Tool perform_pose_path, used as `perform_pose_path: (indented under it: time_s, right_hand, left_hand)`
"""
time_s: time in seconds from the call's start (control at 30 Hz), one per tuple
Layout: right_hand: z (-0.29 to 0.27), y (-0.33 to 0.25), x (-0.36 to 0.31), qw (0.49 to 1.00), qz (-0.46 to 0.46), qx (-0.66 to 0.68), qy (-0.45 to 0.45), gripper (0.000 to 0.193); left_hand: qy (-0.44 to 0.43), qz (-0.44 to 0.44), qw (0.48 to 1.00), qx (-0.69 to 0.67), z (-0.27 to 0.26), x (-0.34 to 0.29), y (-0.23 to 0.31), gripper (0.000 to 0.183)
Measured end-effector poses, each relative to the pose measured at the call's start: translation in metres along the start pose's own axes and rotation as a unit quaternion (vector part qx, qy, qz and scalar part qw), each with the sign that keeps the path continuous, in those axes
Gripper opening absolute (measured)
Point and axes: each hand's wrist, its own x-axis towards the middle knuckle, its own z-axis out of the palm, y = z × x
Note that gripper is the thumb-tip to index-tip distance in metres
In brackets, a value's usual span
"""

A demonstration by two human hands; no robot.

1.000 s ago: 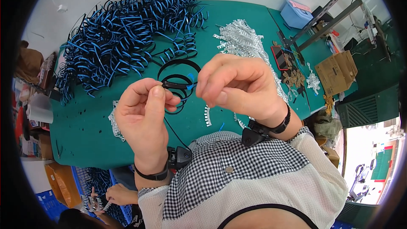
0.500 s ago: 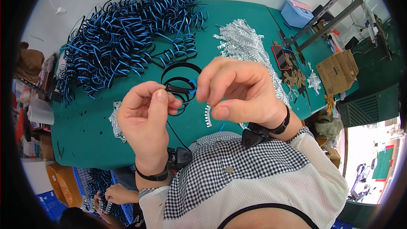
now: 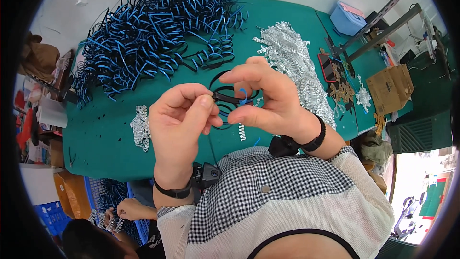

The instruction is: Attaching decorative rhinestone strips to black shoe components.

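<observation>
Over the near part of the green table, my left hand (image 3: 178, 123) is closed in a pinch on one end of a coiled black plastic strip (image 3: 226, 99). A small loop of blue (image 3: 243, 97) shows on that strip, on the side toward my right hand. My right hand (image 3: 278, 103) is curved around the coil's right side with thumb and fingers apart; whether a fingertip touches the strip I cannot tell. Below the coil lies a short silver toothed strip (image 3: 242, 132) on the table. A tiny blue scrap (image 3: 257, 141) lies close to it.
A big heap of blue and black coils (image 3: 143, 38) covers the back left of the green table (image 3: 105, 151). Silver toothed strips (image 3: 287, 50) are piled right of centre, with a smaller pile (image 3: 140, 129) at left. A cardboard box (image 3: 385, 88) stands at right; another person's hand (image 3: 134, 209) is lower left.
My right thumb and fingers have spread apart around the coil, where they were curled beside it. The left hand keeps its pinch. Both hands and the scene sit slightly further right in the picture.
</observation>
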Motion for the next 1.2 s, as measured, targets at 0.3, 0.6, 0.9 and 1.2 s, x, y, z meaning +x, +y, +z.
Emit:
perform_pose_path:
  time_s: [0.3, 0.6, 0.9, 1.2]
  right_hand:
    - [0.001, -0.015, -0.003, 0.996, 0.071, -0.040, 0.031, 0.060]
    - [-0.008, -0.022, -0.002, 0.988, 0.148, 0.036, -0.012, 0.048]
    - [-0.019, -0.022, 0.002, 0.975, 0.154, 0.096, -0.131, 0.020]
    - [-0.020, -0.016, 0.002, 0.956, 0.181, 0.165, -0.163, 0.021]
  left_hand:
    - [0.100, 0.148, 0.980, 0.090, 0.007, -0.011, 0.004, 0.019]
    - [-0.071, 0.413, 0.813, 0.403, -0.004, -0.013, 0.009, 0.029]
    - [-0.158, 0.436, 0.789, 0.402, -0.004, -0.002, 0.006, 0.029]
    - [-0.174, 0.427, 0.786, 0.411, -0.003, -0.003, 0.005, 0.024]
